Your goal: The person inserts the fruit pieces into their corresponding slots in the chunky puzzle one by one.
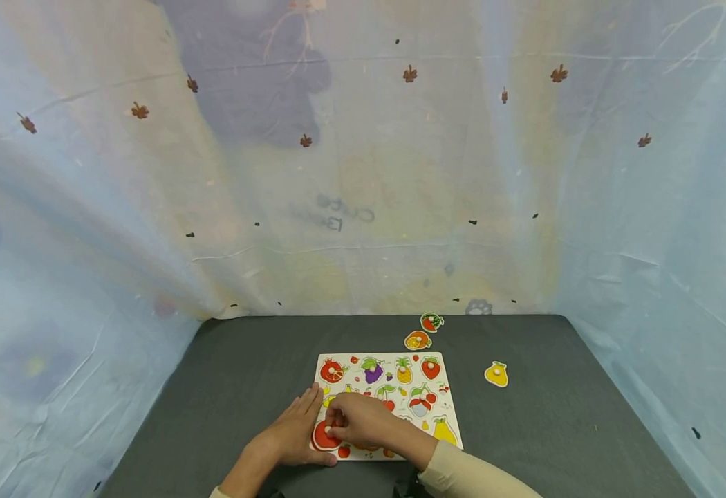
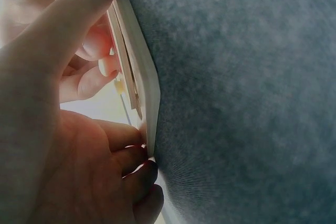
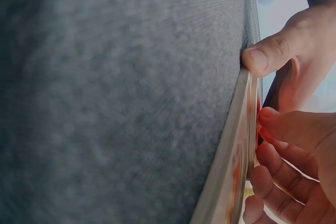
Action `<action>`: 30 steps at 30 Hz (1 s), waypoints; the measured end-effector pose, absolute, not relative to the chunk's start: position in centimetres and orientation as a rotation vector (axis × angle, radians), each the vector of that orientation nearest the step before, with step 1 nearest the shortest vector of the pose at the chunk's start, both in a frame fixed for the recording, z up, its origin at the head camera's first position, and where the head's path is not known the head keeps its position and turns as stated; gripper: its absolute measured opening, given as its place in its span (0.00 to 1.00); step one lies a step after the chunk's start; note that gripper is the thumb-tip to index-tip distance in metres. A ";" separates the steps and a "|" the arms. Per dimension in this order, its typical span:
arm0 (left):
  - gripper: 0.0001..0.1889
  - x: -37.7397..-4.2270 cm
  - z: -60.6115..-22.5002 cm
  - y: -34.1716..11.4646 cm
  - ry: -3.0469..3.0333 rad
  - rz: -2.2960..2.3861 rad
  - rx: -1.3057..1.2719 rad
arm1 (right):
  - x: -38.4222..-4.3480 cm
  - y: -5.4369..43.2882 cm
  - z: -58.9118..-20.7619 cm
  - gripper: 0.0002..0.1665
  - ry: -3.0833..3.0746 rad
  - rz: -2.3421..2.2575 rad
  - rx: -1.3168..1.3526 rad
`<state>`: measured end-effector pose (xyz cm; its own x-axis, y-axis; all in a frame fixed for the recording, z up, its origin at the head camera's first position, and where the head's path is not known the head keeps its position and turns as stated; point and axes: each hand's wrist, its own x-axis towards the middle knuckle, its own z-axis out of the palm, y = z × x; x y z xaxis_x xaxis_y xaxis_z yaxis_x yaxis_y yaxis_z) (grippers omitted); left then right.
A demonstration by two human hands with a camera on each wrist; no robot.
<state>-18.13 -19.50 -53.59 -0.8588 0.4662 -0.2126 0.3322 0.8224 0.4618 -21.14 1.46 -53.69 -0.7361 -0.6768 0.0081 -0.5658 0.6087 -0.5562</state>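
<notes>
A white fruit puzzle board (image 1: 409, 453) lies flat on the dark table. My left hand (image 1: 291, 429) rests along its left edge, fingers extended, with the thumb (image 3: 260, 60) at the near corner. At the board's near-left corner, my right hand (image 1: 363, 418) pinches the small knob of a round red fruit piece (image 1: 323, 437). In the left wrist view this piece (image 2: 124, 59) appears as a thin wooden slab on the board's face, slightly raised along one side. Which fruit it pictures is partly hidden by the fingers. Grape (image 1: 373, 373), pineapple (image 1: 403, 373) and strawberry (image 1: 430, 368) pictures show along the far row.
Beyond the board, a watermelon piece (image 1: 431, 322) and an orange piece (image 1: 417, 340) lie on the table (image 1: 543, 429). A yellow pear-shaped piece (image 1: 496, 374) is to the right. A patterned curtain (image 1: 363, 173) hangs behind and at both sides.
</notes>
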 end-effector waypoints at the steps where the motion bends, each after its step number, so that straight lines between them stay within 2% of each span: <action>1: 0.68 -18.1 -53.6 -19.5 2.688 0.598 0.603 | -21.2 1.4 -53.8 0.06 2.626 -0.805 -1.031; 30: 0.68 -18.0 -53.7 -19.5 2.684 0.625 0.595 | -21.8 0.9 -54.6 0.06 2.590 -0.798 -1.141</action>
